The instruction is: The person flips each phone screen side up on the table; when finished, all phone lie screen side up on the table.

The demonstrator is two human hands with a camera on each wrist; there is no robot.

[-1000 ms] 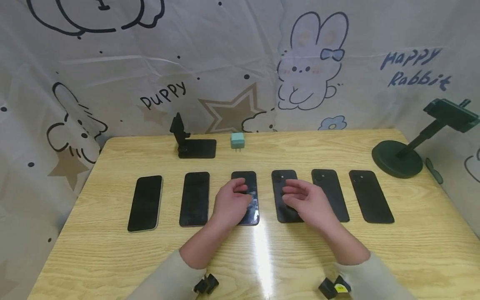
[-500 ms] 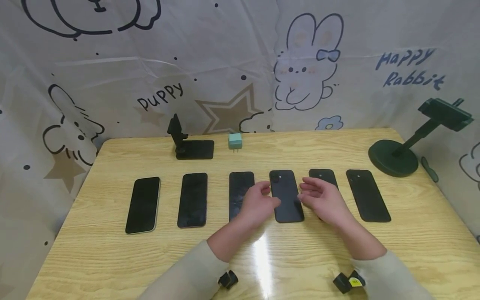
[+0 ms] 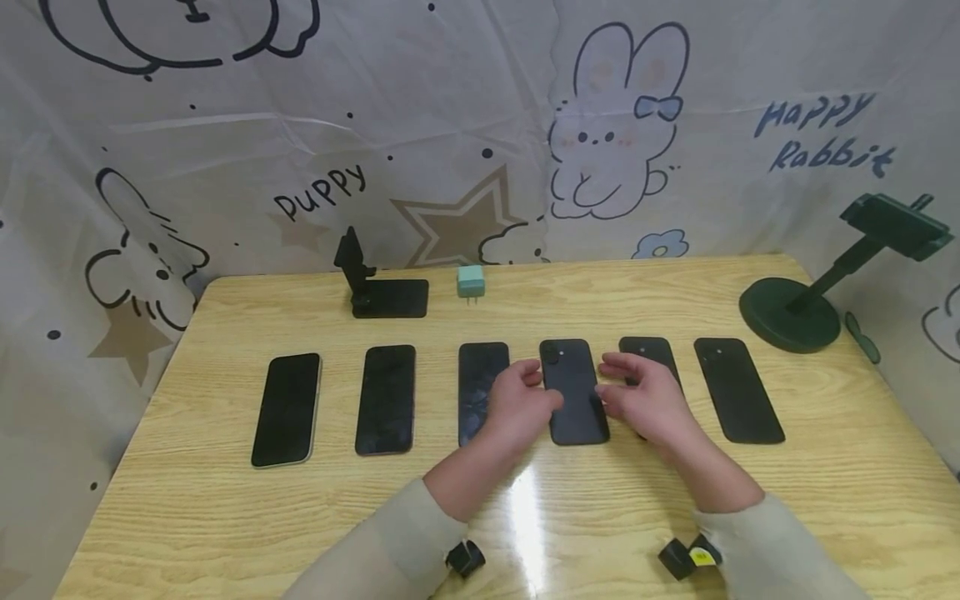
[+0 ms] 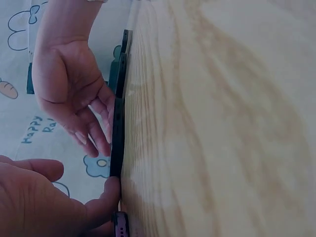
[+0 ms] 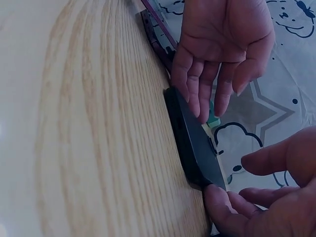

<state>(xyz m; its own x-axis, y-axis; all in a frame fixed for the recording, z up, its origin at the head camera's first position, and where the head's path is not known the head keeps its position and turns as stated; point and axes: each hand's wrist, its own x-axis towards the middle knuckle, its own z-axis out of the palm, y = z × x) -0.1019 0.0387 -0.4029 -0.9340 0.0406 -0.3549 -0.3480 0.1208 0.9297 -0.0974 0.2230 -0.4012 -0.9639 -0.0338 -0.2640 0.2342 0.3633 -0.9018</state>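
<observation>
In the head view a dark phone [image 3: 579,412] lies flat on the table, camera side up, between my two hands. My left hand [image 3: 521,404] is at its left edge and partly covers another phone [image 3: 480,375], which lies screen up. At the right edge is my right hand [image 3: 648,400], over part of a third phone [image 3: 647,344]. In the right wrist view, fingertips of both hands rest at the sides of the dark phone [image 5: 192,140]. Both hands have loosely bent fingers, and neither is wrapped round the phone.
Further phones lie in the same row: two screen up at left [image 3: 287,408] [image 3: 386,400], one face down at right [image 3: 738,390]. Behind stand a black folding stand [image 3: 390,298], a teal charger plug [image 3: 471,282] and a dark green phone stand [image 3: 791,317]. A printed cloth hangs behind the table.
Both hands have moved right; the left hand came from over the screen-up phone to the dark phone's left edge, the right hand uncovered its back. Over the last half second they barely moved.
</observation>
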